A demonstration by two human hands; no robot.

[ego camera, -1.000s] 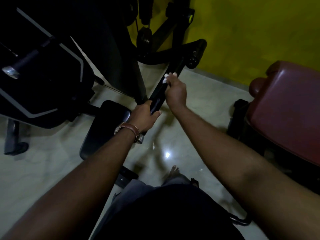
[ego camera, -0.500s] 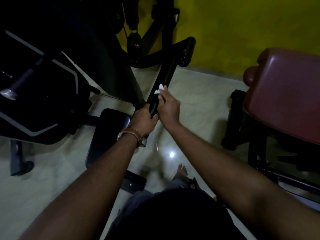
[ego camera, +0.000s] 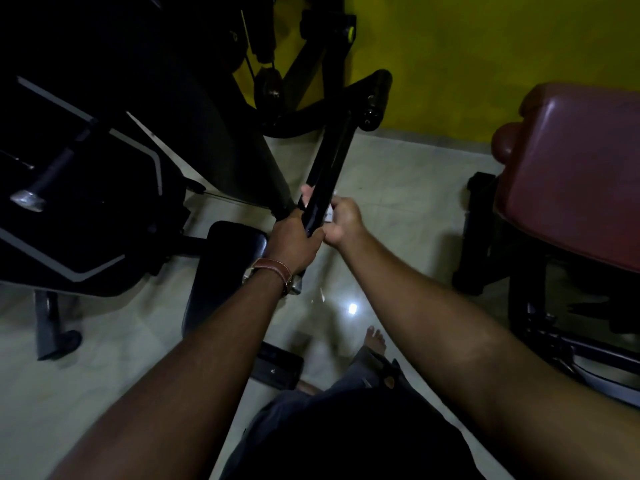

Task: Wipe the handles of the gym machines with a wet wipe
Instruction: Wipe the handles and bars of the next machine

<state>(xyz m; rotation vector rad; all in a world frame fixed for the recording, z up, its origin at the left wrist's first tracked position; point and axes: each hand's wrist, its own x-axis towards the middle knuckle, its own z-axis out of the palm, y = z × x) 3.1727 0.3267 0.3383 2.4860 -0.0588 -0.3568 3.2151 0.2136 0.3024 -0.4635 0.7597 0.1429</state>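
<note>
Dim light, head view, looking down. The long black bar-shaped machine handle [ego camera: 329,168] runs diagonally through the centre of the frame: low end just left of centre, where both hands meet, high end toward the upper middle, where it joins a black padded roller [ego camera: 375,95] in front of the yellow wall [ego camera: 485,57]. Left hand [ego camera: 294,242], brown leather watch strap [ego camera: 273,268] on the wrist, is wrapped around the bar's lower end, fingers curling round the far side, steadying it. Right hand [ego camera: 341,220] sits just above and to the right, touching the bar, fingers curled and pressing a small white wet wipe [ego camera: 329,213] against the bar's right face; only a sliver of the wipe shows. The two hands are almost touching. Key relation: the bare stretch of bar lies up-frame from the right hand, along the bar's own long axis, so any coming stroke likely runs up-frame along that diagonal. Right hand is the one nearer the unwiped length; left hand blocks the lowest part. Black seat pad [ego camera: 228,258] below left, dark red padded bench [ego camera: 581,174] at right, both apart from the hands.
</note>
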